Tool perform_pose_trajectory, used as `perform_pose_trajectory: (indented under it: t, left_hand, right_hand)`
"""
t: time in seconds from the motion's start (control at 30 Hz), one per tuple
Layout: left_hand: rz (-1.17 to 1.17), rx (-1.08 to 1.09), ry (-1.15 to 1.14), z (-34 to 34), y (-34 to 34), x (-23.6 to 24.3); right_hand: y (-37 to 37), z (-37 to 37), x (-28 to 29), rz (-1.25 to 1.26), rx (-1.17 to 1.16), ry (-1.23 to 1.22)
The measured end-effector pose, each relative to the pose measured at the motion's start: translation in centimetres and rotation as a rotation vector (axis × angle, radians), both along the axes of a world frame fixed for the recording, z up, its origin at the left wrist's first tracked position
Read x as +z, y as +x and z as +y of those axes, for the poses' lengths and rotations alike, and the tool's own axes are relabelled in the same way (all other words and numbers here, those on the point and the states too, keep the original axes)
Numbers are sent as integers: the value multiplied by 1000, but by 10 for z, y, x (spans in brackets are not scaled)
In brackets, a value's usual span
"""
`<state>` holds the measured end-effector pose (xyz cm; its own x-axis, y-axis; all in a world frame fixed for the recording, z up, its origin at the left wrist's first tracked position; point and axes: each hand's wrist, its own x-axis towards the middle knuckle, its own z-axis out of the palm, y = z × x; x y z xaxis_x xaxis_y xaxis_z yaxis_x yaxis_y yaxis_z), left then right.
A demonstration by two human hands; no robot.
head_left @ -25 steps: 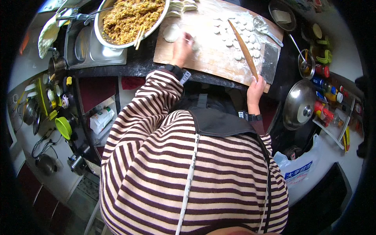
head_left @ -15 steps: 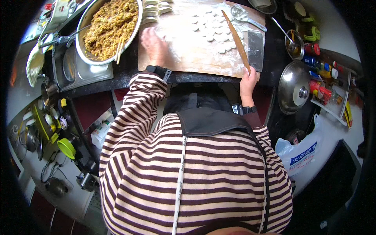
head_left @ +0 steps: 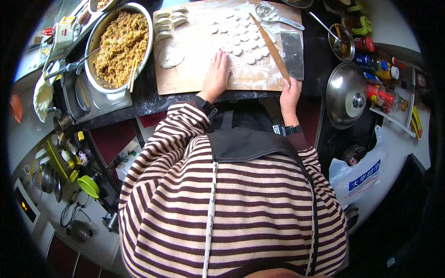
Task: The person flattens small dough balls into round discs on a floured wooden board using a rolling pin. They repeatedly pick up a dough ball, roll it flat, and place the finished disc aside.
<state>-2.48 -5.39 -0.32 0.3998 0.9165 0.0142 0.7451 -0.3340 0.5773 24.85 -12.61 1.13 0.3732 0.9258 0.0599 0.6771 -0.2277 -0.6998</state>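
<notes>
My left hand (head_left: 216, 77) lies flat with fingers stretched out on the near part of the floured wooden board (head_left: 185, 82), and nothing shows in its grip. At the board's near right corner, my right hand (head_left: 290, 95) grips the end of a wooden rolling pin (head_left: 270, 45), which slants away to the upper left. Between them, several small flattened dough pieces (head_left: 244, 38) are spread over the flour. Left of my left hand is a thin round dough wrapper (head_left: 171, 56). Folded dumplings (head_left: 169, 21) sit in rows at the far left of the board.
A big metal bowl of filling (head_left: 123, 48) with chopsticks (head_left: 133, 76) stands left of the board. A white scoop (head_left: 278, 18) lies at the far right, beyond a dark slab (head_left: 292, 55). A pot lid (head_left: 345, 96), a pan with a ladle (head_left: 340, 44) and bottles stand to the right.
My left hand has moved right along the board, from beside the dumplings to the middle. A dough wrapper now shows on the left. My right hand keeps hold of the rolling pin.
</notes>
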Motion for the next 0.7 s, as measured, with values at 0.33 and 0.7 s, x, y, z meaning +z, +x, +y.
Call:
perform_pose_trajectory:
  t: [0.33,0.7]
  left_hand:
    - [309,124,326,22,2,50]
    - [170,690,-61,-30,-49,38]
  right_hand:
    - [-22,49,18,-227,455,-29]
    - [8,250,17,90,560,13]
